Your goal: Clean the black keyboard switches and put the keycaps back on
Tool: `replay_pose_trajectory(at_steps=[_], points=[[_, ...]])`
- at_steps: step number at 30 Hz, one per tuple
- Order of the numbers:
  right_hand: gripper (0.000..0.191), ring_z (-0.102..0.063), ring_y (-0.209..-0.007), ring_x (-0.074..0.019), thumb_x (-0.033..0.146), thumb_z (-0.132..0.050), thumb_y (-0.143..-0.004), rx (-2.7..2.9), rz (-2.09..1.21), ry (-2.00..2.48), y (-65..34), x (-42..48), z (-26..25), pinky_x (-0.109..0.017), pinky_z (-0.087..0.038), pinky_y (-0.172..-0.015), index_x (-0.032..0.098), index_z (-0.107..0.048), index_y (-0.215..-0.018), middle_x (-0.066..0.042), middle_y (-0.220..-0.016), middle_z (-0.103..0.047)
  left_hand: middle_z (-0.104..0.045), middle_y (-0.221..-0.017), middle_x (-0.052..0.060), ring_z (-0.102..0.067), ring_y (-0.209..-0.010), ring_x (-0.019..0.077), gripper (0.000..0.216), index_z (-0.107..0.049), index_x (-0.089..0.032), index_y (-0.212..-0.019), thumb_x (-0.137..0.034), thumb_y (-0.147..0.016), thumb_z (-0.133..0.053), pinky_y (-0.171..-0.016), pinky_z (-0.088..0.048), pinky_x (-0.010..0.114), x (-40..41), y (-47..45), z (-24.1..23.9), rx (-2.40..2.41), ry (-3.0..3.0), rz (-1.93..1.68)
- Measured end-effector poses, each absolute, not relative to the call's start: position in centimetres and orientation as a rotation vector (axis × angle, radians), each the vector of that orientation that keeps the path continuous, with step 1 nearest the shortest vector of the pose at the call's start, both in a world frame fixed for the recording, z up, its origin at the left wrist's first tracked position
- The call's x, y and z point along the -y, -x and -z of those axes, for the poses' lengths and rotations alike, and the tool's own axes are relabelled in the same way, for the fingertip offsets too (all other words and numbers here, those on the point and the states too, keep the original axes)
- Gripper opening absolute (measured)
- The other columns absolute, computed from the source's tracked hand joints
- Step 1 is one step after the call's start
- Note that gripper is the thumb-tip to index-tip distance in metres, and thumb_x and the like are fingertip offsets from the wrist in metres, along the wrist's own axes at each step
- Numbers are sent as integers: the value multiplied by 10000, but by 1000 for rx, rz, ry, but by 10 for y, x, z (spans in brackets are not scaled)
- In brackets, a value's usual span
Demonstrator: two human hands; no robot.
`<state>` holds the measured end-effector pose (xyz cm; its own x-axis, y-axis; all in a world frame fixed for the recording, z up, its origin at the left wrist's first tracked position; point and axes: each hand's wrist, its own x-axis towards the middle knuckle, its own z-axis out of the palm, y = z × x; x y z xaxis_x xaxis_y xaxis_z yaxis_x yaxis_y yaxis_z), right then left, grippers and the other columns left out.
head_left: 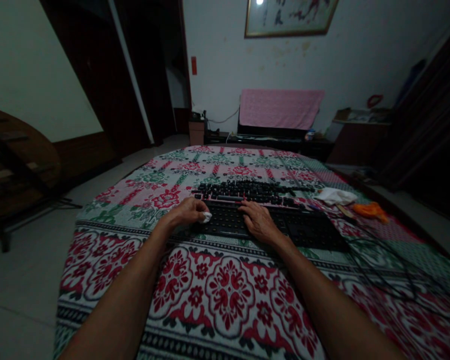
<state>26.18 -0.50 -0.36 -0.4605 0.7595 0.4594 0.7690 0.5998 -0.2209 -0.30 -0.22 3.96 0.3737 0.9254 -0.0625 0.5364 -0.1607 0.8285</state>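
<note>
Left grip [188, 210] pinches white wad [207, 217] at keyboard [227, 221]; right grip [260, 222] on keyboard, hold unclear; loose keycaps [243, 189] beyond both.

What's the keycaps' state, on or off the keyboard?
Off, at least mid-board: the keyboard shows bare sockets there, and loose keycaps lie beyond it.

We are reading no words or numbers, finding dark marks in the framed picture [291, 18] too blurred, the red wall tag [194, 65] too small, the loose black keys [247, 189] too dim.
</note>
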Motion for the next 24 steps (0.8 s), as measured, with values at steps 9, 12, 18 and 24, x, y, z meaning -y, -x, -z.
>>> replay_pose_trajectory(at_steps=[9, 12, 18, 24], points=[[306, -404, -1163, -207, 176, -417, -813, 2309, 22, 1202, -262, 6, 3, -409, -311, -955, 201, -553, -1086, -65, -1253, -499, -641, -622, 5, -559, -577, 119, 198, -662, -132, -713, -198, -527, -647, -576, -443, 219, 11, 6, -52, -1157, -1665, -379], [311, -408, -1157, -209, 175, -412, -815, 2310, 19, 1203, -262, 7, 2, -417, -314, -951, 206, -554, -1089, -68, -1246, -503, -629, -590, 7, -549, -554, 119, 163, -655, -122, -682, -203, -543, -630, -554, -435, 220, 10, 3, -49, -1221, -1696, -447], [314, -418, -1144, -210, 174, -414, -811, 2313, 14, 1201, -261, 7, 0, -421, -319, -942, 207, -559, -1088, -79, -1239, -506, -591, -534, -7, -517, -515, 97, 120, -633, -119, -605, -223, -546, -628, -528, -406, 199, 13, 7, -61, -1279, -1718, -633], [308, -406, -1156, -205, 171, -409, -813, 2305, 1, 1197, -261, 7, 0, -409, -310, -948, 203, -557, -1081, -72, -1239, -506, -620, -565, 2, -541, -536, 120, 142, -658, -124, -648, -202, -532, -631, -538, -415, 216, 13, 12, -58, -1254, -1719, -365]])
